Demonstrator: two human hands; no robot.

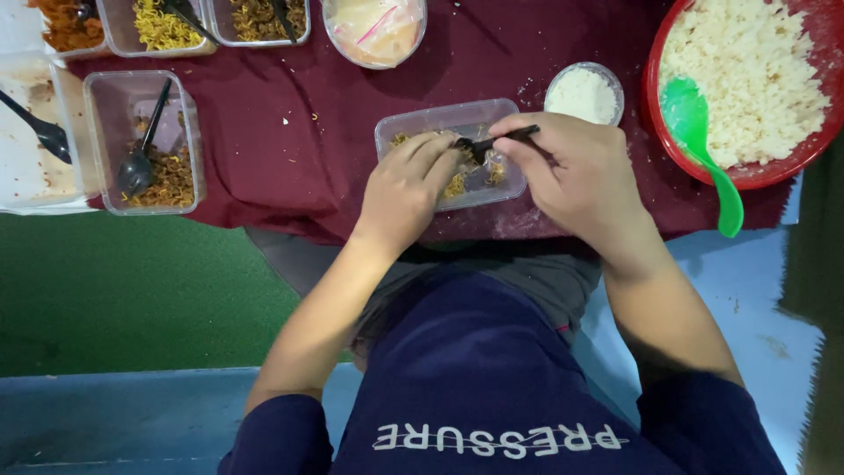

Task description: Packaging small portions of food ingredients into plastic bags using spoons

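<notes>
our right hand (576,176) pinches a thin black plastic spoon (497,141), fingers closed on its handle, tip inside a clear rectangular plastic container (422,121) on the maroon cloth (290,141). our left hand (409,185) rests curled on the container's rim, fingertips touching the food inside.

A red bowl (813,35) of white rice, with a green spoon (703,141) in it, stood on the maroon cloth (290,132). Near it sat a small round cup (585,92) of white grains. At the far left, a clear tub (145,141) held noodles and a black spoon (141,158).
</notes>
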